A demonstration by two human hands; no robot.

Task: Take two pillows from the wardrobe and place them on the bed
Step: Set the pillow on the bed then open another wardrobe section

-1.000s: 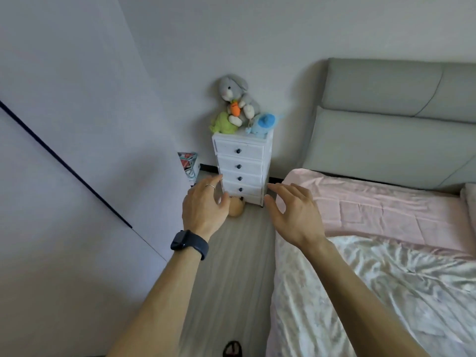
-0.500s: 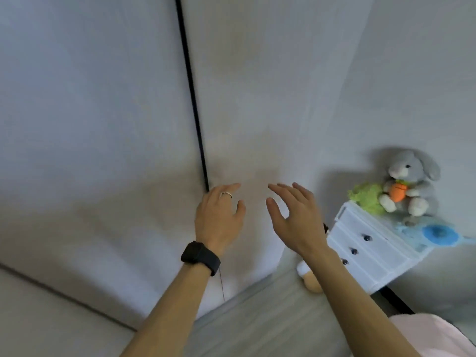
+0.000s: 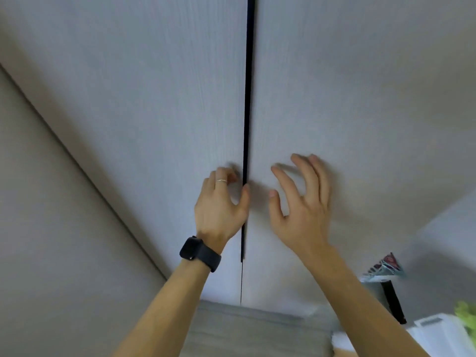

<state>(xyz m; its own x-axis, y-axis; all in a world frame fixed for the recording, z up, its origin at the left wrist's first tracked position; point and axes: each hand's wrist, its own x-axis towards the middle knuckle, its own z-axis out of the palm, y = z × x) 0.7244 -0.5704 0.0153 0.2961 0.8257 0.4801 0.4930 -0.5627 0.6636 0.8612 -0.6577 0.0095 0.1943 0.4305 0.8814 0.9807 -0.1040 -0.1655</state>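
Head view: two bare arms are stretched forward. The left hand (image 3: pixel 221 202) is curled at the dark gap (image 3: pixel 246 99) between the shut wardrobe doors (image 3: pixel 334 86). The right hand (image 3: pixel 301 202) is spread open, empty. Pillows cannot be seen.

Wardrobe doors (image 3: pixel 154 99) look matt, pale, faintly wood-grained
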